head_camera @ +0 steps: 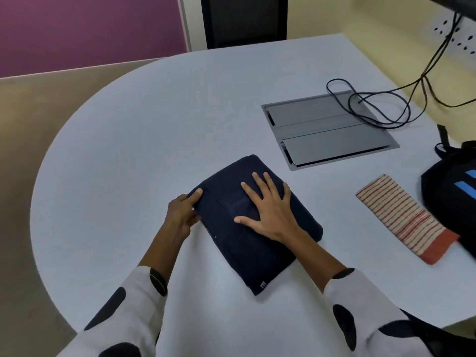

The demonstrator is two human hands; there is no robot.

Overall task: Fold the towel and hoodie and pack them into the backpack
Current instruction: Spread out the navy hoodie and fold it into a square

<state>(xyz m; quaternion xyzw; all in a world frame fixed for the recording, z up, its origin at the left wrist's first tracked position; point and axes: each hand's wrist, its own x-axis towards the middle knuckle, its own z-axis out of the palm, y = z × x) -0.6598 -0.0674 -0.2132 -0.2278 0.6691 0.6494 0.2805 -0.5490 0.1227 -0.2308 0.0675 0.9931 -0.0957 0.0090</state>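
Note:
A dark navy hoodie (257,256) lies folded into a compact rectangle in the middle of the pale grey table (128,140). My right hand (268,210) rests flat on top of it, fingers spread. At the hoodie's left edge, my left hand (184,212) pinches the fabric with the thumb on top. A striped cream-and-orange towel (404,217) lies folded in a long strip to the right. The black backpack (453,191) with blue stripes sits at the right edge, partly cut off by the frame.
A grey cable hatch (329,132) is set into the table behind the hoodie. Black cables (373,106) loop over it and run up to a wall socket strip (458,34). The table's rounded edge curves along the left.

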